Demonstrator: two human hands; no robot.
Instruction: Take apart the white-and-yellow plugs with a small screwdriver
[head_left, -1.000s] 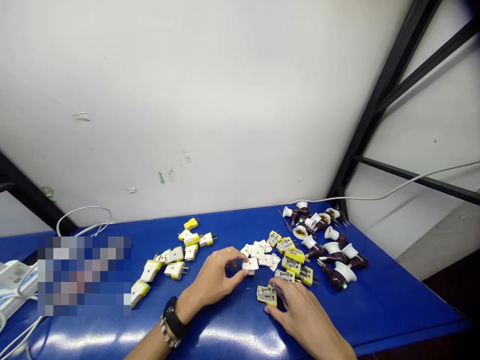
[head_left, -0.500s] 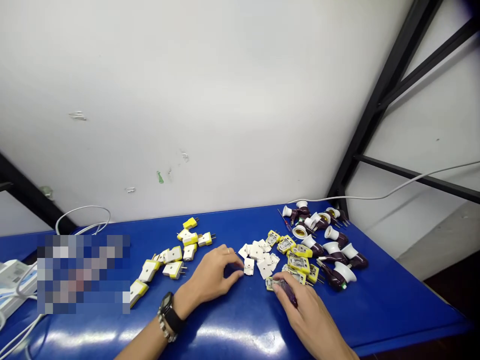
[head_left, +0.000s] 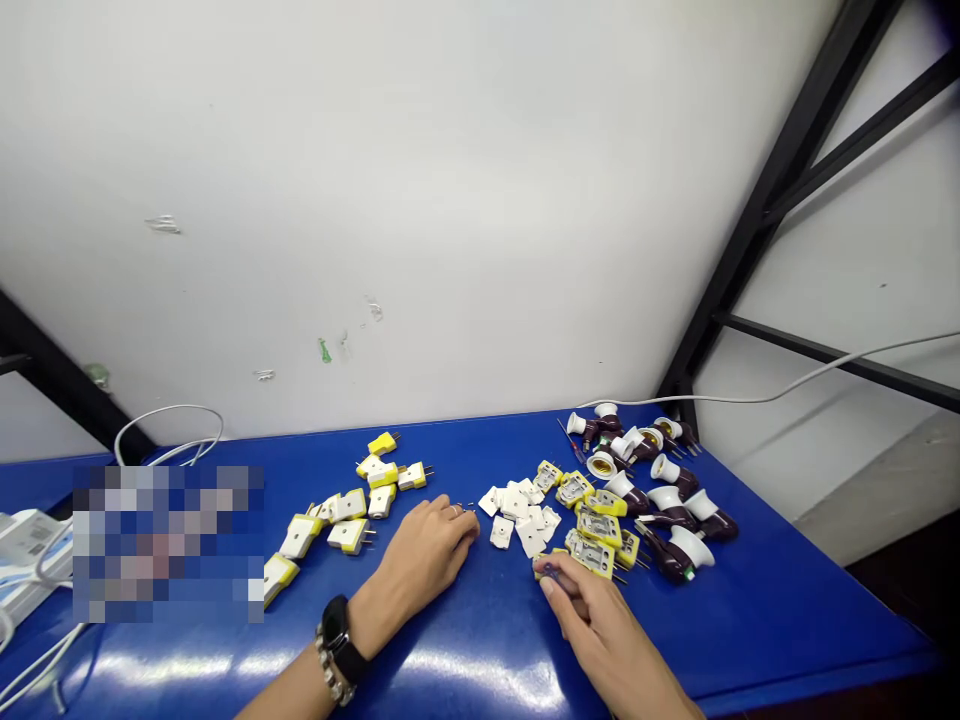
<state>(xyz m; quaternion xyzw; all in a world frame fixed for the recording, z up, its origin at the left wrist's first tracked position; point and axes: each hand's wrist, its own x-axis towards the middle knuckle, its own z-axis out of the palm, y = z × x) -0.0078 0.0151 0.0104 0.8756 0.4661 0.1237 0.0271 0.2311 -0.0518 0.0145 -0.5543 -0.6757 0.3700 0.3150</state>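
My left hand (head_left: 431, 545) rests on the blue table with fingers curled together; tiny metal pieces, perhaps screws (head_left: 468, 507), lie by its fingertips. Whatever those fingers may hold is hidden. My right hand (head_left: 600, 615) is closed in a pinch around a purple translucent handle (head_left: 551, 571), which looks like a screwdriver's; most of it is covered. Yellow open plug bodies (head_left: 598, 527) with pins and metal contacts lie just beyond my right hand. Between the hands is a heap of white plug covers (head_left: 514, 503), with one cover (head_left: 501, 532) nearest my left fingertips.
White-and-yellow plugs (head_left: 349, 505) lie scattered on the left. Purple-and-white lamp holders (head_left: 667, 500) crowd the right, beside another screwdriver (head_left: 571, 440). A white cable (head_left: 169, 408) and a blurred patch occupy the far left. Black frame bars (head_left: 739, 260) rise at the back right.
My left fingers have curled in and drawn back slightly from the white covers, baring small metal pieces. My right hand has shifted slightly left, its grip changed; less of the purple handle shows.
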